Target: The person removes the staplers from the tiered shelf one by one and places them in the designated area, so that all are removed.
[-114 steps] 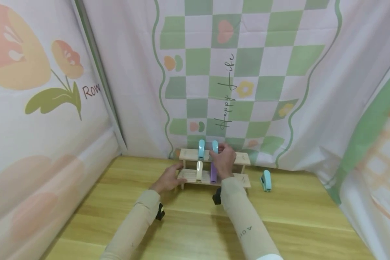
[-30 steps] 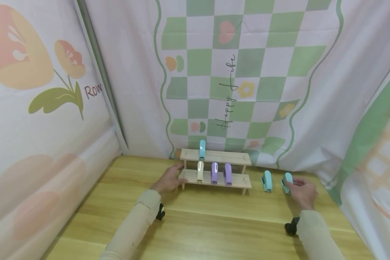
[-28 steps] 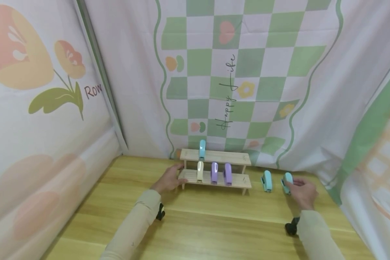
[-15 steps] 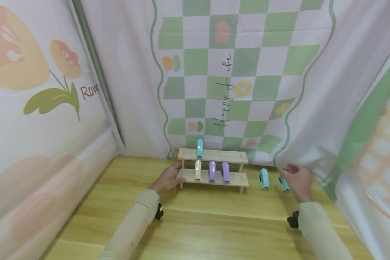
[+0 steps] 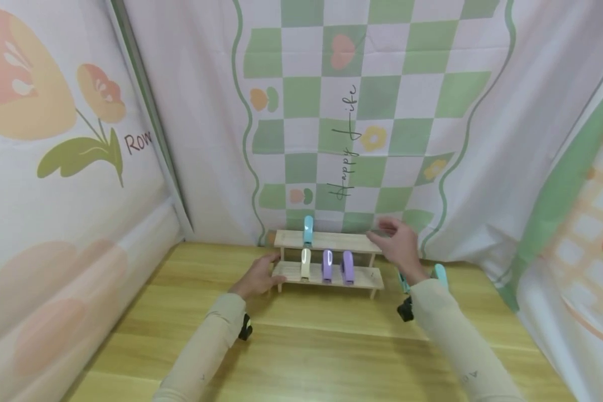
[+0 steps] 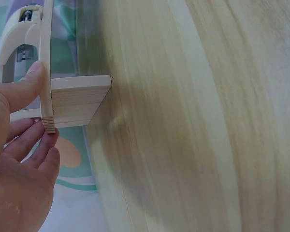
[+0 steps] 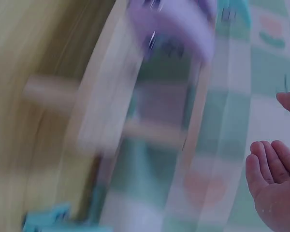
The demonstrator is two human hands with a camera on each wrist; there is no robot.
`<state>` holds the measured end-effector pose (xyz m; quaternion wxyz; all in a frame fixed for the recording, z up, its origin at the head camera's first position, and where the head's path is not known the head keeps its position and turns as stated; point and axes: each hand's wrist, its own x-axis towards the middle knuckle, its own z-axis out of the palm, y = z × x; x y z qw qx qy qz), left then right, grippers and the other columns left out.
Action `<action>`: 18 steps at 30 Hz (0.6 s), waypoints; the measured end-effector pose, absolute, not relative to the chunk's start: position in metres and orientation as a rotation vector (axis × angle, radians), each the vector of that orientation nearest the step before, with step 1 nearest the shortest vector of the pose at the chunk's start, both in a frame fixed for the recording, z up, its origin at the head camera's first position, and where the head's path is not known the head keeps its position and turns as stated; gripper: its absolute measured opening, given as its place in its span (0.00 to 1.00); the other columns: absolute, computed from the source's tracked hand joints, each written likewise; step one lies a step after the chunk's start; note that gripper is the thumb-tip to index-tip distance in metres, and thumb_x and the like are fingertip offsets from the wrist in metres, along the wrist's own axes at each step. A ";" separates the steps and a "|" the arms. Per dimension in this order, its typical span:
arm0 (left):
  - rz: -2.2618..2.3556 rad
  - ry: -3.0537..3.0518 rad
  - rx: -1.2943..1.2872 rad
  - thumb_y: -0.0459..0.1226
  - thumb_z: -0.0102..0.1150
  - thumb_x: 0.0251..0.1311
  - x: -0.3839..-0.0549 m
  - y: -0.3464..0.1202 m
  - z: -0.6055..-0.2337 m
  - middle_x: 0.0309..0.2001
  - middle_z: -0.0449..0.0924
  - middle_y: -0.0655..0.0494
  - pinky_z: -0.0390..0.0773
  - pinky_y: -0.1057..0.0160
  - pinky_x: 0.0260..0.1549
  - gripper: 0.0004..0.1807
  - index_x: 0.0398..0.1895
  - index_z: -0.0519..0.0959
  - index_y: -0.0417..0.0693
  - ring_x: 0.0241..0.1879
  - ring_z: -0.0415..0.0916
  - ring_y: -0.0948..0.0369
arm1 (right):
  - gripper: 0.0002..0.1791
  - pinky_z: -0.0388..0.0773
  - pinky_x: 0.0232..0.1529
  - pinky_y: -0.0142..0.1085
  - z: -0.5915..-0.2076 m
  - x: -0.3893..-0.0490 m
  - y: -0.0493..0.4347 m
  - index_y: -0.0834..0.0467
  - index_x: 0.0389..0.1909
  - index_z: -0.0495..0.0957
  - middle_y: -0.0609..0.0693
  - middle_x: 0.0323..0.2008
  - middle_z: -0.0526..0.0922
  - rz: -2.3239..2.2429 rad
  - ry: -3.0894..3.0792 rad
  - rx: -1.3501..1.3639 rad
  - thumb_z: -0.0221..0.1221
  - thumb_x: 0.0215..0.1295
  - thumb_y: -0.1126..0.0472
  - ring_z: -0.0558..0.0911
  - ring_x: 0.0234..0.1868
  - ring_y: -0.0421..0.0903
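My left hand [image 5: 256, 277] grips the left end of the lower board of a two-tier wooden shelf [image 5: 339, 240]; in the left wrist view the thumb lies on top and the fingers curl under. On that board stand a cream stapler [image 5: 305, 266] and two purple staplers, one in the middle [image 5: 327, 267] and one to its right [image 5: 348, 268]. A light blue stapler [image 5: 309, 230] stands on the upper board. My right hand [image 5: 401, 245] hovers at the upper board's right end, fingers apart, holding nothing. Behind its wrist, two turquoise staplers [image 5: 439, 274] on the table are partly hidden.
The shelf stands on a wood-grain table [image 5: 301, 346] close to a checkered curtain [image 5: 347, 139]. Another patterned curtain [image 5: 70, 223] borders the left side. In the right wrist view, a turquoise stapler [image 7: 63, 223] shows blurred at the bottom.
My right hand moved a turquoise stapler from the upper board to the table at right, let go, and has come back left to the shelf. My left hand has stayed on the shelf.
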<state>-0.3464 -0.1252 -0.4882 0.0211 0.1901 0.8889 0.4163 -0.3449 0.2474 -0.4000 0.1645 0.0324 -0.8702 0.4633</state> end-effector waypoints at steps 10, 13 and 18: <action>1.280 2.762 0.610 0.36 0.71 0.67 -0.348 -0.125 -0.489 0.72 0.74 0.38 0.70 0.41 0.76 0.38 0.77 0.66 0.35 0.72 0.71 0.41 | 0.33 0.81 0.69 0.52 -0.400 -0.364 0.139 0.65 0.67 0.76 0.64 0.65 0.82 1.467 -2.442 0.230 0.73 0.65 0.57 0.81 0.66 0.61; 1.293 2.755 0.631 0.36 0.70 0.67 -0.349 -0.126 -0.490 0.72 0.74 0.38 0.69 0.41 0.76 0.38 0.77 0.65 0.35 0.72 0.71 0.42 | 0.32 0.82 0.68 0.51 -0.407 -0.369 0.114 0.66 0.64 0.78 0.65 0.62 0.83 1.475 -2.385 0.198 0.75 0.62 0.59 0.83 0.64 0.61; 1.294 2.755 0.652 0.35 0.71 0.67 -0.350 -0.125 -0.491 0.73 0.73 0.38 0.67 0.39 0.77 0.39 0.77 0.65 0.35 0.73 0.70 0.41 | 0.30 0.82 0.67 0.51 -0.417 -0.371 0.089 0.67 0.62 0.79 0.65 0.60 0.84 1.556 -2.284 0.068 0.75 0.60 0.62 0.83 0.62 0.61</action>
